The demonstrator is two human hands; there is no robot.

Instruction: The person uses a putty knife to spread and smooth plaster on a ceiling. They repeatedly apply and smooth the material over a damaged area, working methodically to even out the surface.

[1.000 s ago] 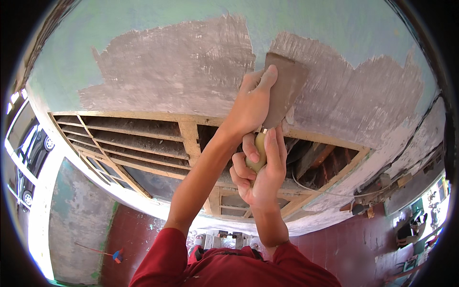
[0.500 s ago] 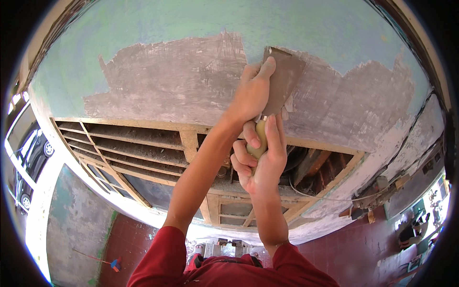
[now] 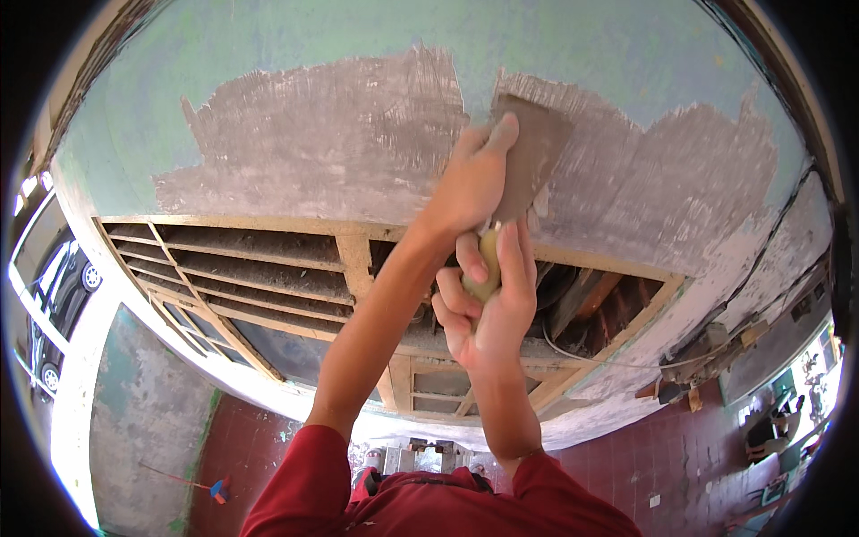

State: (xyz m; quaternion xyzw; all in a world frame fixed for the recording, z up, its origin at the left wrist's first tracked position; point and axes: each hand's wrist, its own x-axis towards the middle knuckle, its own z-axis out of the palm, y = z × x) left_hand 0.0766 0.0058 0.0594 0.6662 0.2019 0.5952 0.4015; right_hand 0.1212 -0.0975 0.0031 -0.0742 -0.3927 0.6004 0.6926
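Note:
Both my hands hold one scraper, a broad flat metal blade (image 3: 535, 148) with a yellowish handle (image 3: 484, 268). My right hand (image 3: 497, 304) is wrapped round the handle from below. My left hand (image 3: 479, 174) grips the blade along its left side, its thumb lying on the face and its other fingers partly hidden. The blade lies against or close to the wall, its wide end pointing up. Behind it, the green paint (image 3: 331, 40) gives way to a rough grey-brown stripped patch (image 3: 313, 139) with a jagged upper border. A narrow green strip reaches down between two stripped areas beside the blade.
Below the patch runs a wooden frame (image 3: 351, 259) with dusty slats and openings. A loose cable (image 3: 617, 364) hangs at the right. Far below are a red floor (image 3: 626, 488), a ladder-like metal stand (image 3: 431, 458) and a blue-and-red object (image 3: 218, 491). A dark car (image 3: 61, 295) stands outside left.
The blade has slid a little downward along the wall, uncovering a stripped edge above it. Both hands keep their hold on the scraper.

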